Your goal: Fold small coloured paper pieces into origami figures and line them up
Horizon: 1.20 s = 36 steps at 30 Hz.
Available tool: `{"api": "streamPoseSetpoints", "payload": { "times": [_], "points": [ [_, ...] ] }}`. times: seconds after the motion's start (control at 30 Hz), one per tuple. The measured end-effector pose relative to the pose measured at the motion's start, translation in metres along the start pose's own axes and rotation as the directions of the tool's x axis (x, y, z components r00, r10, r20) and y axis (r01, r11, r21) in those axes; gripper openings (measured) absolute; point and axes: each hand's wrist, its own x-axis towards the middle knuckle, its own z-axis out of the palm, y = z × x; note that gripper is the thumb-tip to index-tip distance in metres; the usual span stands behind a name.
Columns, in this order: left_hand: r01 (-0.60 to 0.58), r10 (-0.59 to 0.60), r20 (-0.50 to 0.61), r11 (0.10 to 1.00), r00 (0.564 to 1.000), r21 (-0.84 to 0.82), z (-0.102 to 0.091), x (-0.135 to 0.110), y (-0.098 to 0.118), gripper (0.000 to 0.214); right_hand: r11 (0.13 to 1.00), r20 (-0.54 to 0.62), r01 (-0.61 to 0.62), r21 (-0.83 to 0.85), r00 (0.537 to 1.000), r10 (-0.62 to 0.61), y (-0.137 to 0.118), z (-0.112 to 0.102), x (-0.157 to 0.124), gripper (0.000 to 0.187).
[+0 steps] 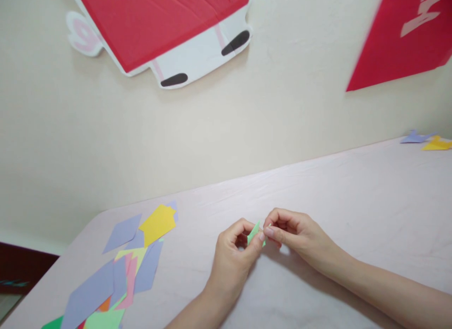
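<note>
Close together over the table, both hands work on one small folded piece of light green paper (253, 232). My left hand (233, 253) is closed, with the green paper pinched between thumb and fingers. My right hand (291, 229) meets it from the right, thumb and forefinger pressed together on a thin tip at the paper's right side. The fingers cover part of the paper, so its full folded shape is hidden.
Loose coloured sheets, among them a yellow one (157, 225) and a lavender one (90, 291), overlap on the table (190, 272) at left. Folded lavender (415, 137) and yellow (437, 143) paper shapes lie at the far right. Behind stands a wall (226, 131) with red decorations (165, 22).
</note>
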Motion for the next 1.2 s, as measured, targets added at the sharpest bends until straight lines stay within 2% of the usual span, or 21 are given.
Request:
{"api": "streamPoseSetpoints", "payload": {
  "times": [0.17,0.37,0.63,0.73,0.9,1.03,1.1,1.2],
  "points": [
    [0.029,-0.029,0.008,1.000,1.000,-0.007,0.0006,0.0003,-0.0001,0.020,1.000,-0.014,-0.003,-0.009,1.000,0.003,-0.0030,0.0007,-0.0007,0.037],
    [-0.028,0.029,-0.018,0.998,0.999,0.064,0.0010,-0.0032,0.0067,0.019,1.000,0.002,0.011,-0.029,1.000,-0.011,-0.0035,0.0027,-0.0025,0.035],
    [0.006,-0.007,0.028,0.999,1.000,0.033,0.0012,-0.0014,0.0061,0.019,0.992,0.013,-0.107,0.064,0.994,0.106,-0.0012,-0.0005,0.0005,0.046],
    [0.034,-0.034,0.022,0.999,0.999,-0.010,0.0009,-0.0006,0.0040,0.020,0.995,0.012,-0.068,0.078,0.998,0.068,-0.0016,-0.0008,0.0006,0.046],
    [0.045,-0.045,0.042,0.999,0.998,-0.008,0.0013,-0.0006,0.0026,0.022,0.999,0.025,0.002,-0.039,1.000,-0.001,-0.0025,0.0012,-0.0034,0.039],
    [0.054,-0.054,0.033,0.999,0.998,0.005,0.0028,-0.0007,0.0024,0.019,0.996,-0.046,0.016,-0.093,0.999,-0.020,-0.0027,-0.0001,-0.0036,0.038],
    [0.065,-0.065,0.030,0.998,0.997,0.002,0.0032,-0.0009,0.0017,0.020,0.996,-0.071,0.022,-0.088,0.997,-0.028,-0.0036,-0.0006,-0.0029,0.039],
    [0.063,-0.062,0.032,0.998,0.998,-0.030,0.0031,-0.0012,0.0010,0.021,0.999,-0.034,0.015,-0.049,0.999,-0.017,-0.0056,0.0006,-0.0026,0.037]
  ]
}}
